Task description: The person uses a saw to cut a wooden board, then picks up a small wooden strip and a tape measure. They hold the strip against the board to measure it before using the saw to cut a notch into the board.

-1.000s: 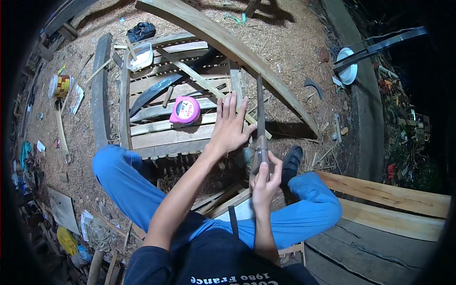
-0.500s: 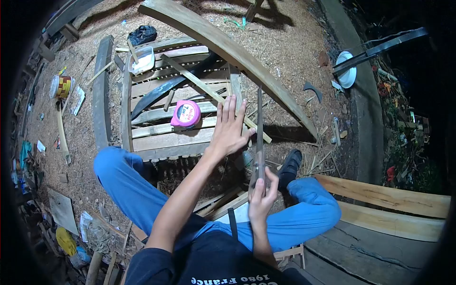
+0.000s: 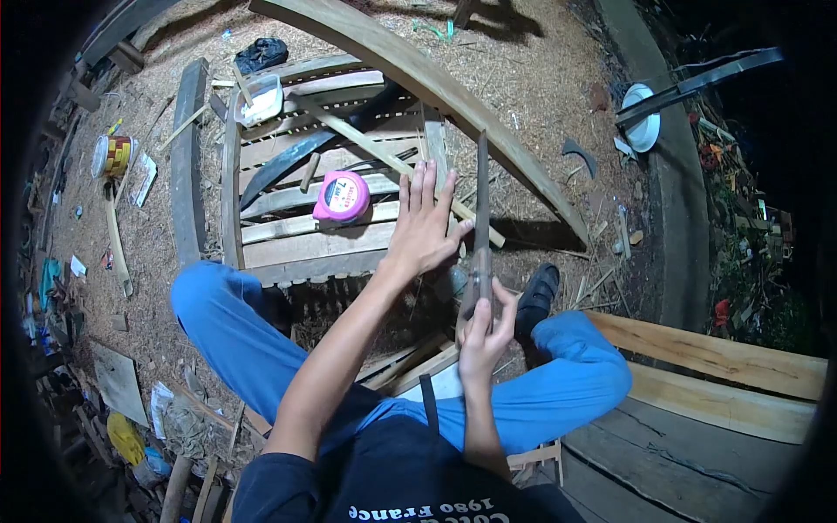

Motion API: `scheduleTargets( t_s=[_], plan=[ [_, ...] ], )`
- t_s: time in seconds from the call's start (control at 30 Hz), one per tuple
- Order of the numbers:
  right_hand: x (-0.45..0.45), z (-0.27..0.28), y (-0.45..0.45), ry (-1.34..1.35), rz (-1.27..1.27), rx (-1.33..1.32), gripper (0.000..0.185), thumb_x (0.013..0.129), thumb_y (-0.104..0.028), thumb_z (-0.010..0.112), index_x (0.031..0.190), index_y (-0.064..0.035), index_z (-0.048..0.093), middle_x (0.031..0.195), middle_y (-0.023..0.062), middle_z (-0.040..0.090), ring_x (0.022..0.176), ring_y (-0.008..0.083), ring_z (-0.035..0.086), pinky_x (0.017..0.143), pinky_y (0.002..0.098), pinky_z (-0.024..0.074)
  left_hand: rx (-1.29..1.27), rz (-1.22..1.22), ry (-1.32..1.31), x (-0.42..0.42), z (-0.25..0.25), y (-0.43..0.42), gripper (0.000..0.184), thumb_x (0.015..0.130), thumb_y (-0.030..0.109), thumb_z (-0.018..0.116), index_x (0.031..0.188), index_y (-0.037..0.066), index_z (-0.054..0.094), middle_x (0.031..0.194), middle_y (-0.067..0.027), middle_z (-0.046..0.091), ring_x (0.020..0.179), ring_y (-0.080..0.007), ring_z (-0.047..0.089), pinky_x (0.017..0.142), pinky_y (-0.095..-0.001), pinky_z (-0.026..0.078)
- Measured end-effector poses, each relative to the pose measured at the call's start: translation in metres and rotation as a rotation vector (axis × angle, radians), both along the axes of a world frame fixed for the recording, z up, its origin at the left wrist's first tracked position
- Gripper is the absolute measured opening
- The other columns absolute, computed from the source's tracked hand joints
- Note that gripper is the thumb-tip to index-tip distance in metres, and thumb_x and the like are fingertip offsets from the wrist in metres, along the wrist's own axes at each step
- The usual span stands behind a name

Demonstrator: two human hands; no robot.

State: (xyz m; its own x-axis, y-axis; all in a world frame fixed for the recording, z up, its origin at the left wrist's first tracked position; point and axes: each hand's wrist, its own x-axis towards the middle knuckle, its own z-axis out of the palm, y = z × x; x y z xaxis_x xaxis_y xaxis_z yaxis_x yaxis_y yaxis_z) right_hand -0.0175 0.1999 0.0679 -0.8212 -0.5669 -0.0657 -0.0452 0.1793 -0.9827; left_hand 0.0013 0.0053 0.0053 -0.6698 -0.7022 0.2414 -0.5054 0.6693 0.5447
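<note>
The left hand [image 3: 423,222] lies flat, fingers spread, over a thin, pale wooden strip [image 3: 353,132] that slants across a low table of rough slats [image 3: 314,249], its lower end reaching past the near right corner. The right hand, [image 3: 486,336] well clear of the other, is wrapped around the grip of a long, straight, dark-bladed handsaw [image 3: 482,187], whose narrow blade points away from the body and crosses the strip near that end; it is seen almost edge-on, so neither its teeth nor its contact with the wood can be made out. On the slats, left of the spread fingers, sits a rounded, glossy pink tape measure [image 3: 342,193] with a pale printed label, and beside it lies a short, stubby wooden peg [image 3: 309,173]. Behind them a smooth, dark curved piece [image 3: 292,161] arcs over the boards. At the far left corner is a clear plastic tub [image 3: 260,103] with something white inside, and just beyond it a crumpled, shiny black bag [image 3: 261,54]. A thick, bowed wooden beam [image 3: 418,83] sweeps across the far right side of the table, its grain smooth and brown. The ground [image 3: 523,96] is littered with flaky, tan shavings, and two long, flat planks [image 3: 706,349] of yellowish timber lie beside the right knee in blue trousers [image 3: 558,388].
</note>
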Motion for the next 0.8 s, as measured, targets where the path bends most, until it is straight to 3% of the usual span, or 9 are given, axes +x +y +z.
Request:
scheduleTargets(
  t_s=[0.03, 0.17, 0.27, 0.3, 0.4, 0.57, 0.73, 0.8],
  plan=[
    [-0.002, -0.003, 0.002, -0.006, -0.04, 0.04, 0.038, 0.108, -0.016, 0.057, 0.138, 0.0053, 0.056, 0.127, 0.0191, 0.065, 0.105, 0.0211, 0.065, 0.091, 0.0365, 0.0541, 0.001, 0.001, 0.003, 0.0, 0.0, 0.002, 0.091, 0.102, 0.06, 0.053, 0.167, 0.006, 0.022, 0.171, -0.0326, 0.011, 0.162, -0.0462, 0.002, 0.13, -0.0588, -0.002],
    [0.005, -0.002, 0.021, 0.063, 0.002, 0.078, 0.037, 0.108, -0.015, 0.057, 0.139, 0.0053, 0.056, 0.124, 0.0177, 0.066, 0.103, 0.0204, 0.065, 0.09, 0.0355, 0.0539, 0.027, -0.015, 0.035, 0.0, 0.002, -0.002, 0.089, 0.103, 0.059, 0.053, 0.167, 0.006, 0.022, 0.17, -0.0329, 0.012, 0.161, -0.0472, 0.002, 0.13, -0.059, -0.001],
    [0.006, 0.005, 0.027, 0.072, 0.024, 0.111, 0.039, 0.108, -0.016, 0.057, 0.14, 0.006, 0.055, 0.125, 0.0171, 0.066, 0.107, 0.0214, 0.065, 0.094, 0.0357, 0.0529, 0.027, -0.016, 0.009, 0.0, 0.002, -0.002, 0.088, 0.103, 0.058, 0.052, 0.167, 0.006, 0.021, 0.171, -0.0329, 0.011, 0.161, -0.0475, 0.002, 0.13, -0.0587, -0.001],
    [0.003, 0.014, 0.018, -0.035, 0.009, 0.113, 0.038, 0.108, -0.017, 0.057, 0.139, 0.0068, 0.056, 0.127, 0.018, 0.066, 0.113, 0.0228, 0.065, 0.098, 0.0369, 0.0521, 0.013, -0.016, 0.012, 0.0, 0.0, -0.001, 0.086, 0.104, 0.057, 0.05, 0.168, 0.006, 0.021, 0.171, -0.033, 0.011, 0.161, -0.0474, 0.002, 0.13, -0.0581, -0.001],
    [-0.006, 0.011, 0.006, 0.023, -0.011, 0.049, 0.038, 0.108, -0.016, 0.057, 0.138, 0.0072, 0.057, 0.129, 0.0198, 0.066, 0.113, 0.0233, 0.066, 0.098, 0.0362, 0.0528, 0.03, 0.012, 0.013, -0.003, 0.003, -0.001, 0.082, 0.106, 0.055, 0.047, 0.168, 0.007, 0.021, 0.171, -0.0327, 0.011, 0.161, -0.0472, 0.002, 0.131, -0.0576, -0.001],
    [0.004, 0.005, 0.022, 0.033, -0.012, 0.084, 0.037, 0.108, -0.016, 0.056, 0.137, 0.0074, 0.058, 0.13, 0.0213, 0.066, 0.115, 0.0241, 0.066, 0.098, 0.0369, 0.0527, -0.023, 0.086, 0.048, -0.008, 0.008, 0.004, 0.072, 0.109, 0.051, 0.047, 0.164, 0.006, 0.034, 0.169, -0.0316, 0.019, 0.161, -0.0457, 0.009, 0.13, -0.0584, 0.005],
    [-0.002, 0.004, 0.01, 0.002, -0.02, 0.074, 0.037, 0.108, -0.014, 0.055, 0.138, 0.0072, 0.057, 0.131, 0.0203, 0.065, 0.115, 0.0251, 0.066, 0.098, 0.037, 0.0521, -0.074, 0.089, 0.075, -0.008, 0.003, 0.006, 0.072, 0.108, 0.049, 0.048, 0.163, 0.005, 0.034, 0.169, -0.0314, 0.021, 0.16, -0.0459, 0.014, 0.13, -0.0583, 0.006],
    [0.001, 0.005, 0.011, 0.129, 0.015, 0.116, 0.037, 0.108, -0.014, 0.054, 0.138, 0.0074, 0.056, 0.13, 0.0204, 0.064, 0.116, 0.0254, 0.065, 0.099, 0.0374, 0.0516, -0.061, 0.099, 0.067, -0.008, 0.006, 0.004, 0.071, 0.109, 0.048, 0.048, 0.163, 0.005, 0.034, 0.169, -0.0313, 0.021, 0.16, -0.0456, 0.014, 0.13, -0.0581, 0.006]
  ],
)
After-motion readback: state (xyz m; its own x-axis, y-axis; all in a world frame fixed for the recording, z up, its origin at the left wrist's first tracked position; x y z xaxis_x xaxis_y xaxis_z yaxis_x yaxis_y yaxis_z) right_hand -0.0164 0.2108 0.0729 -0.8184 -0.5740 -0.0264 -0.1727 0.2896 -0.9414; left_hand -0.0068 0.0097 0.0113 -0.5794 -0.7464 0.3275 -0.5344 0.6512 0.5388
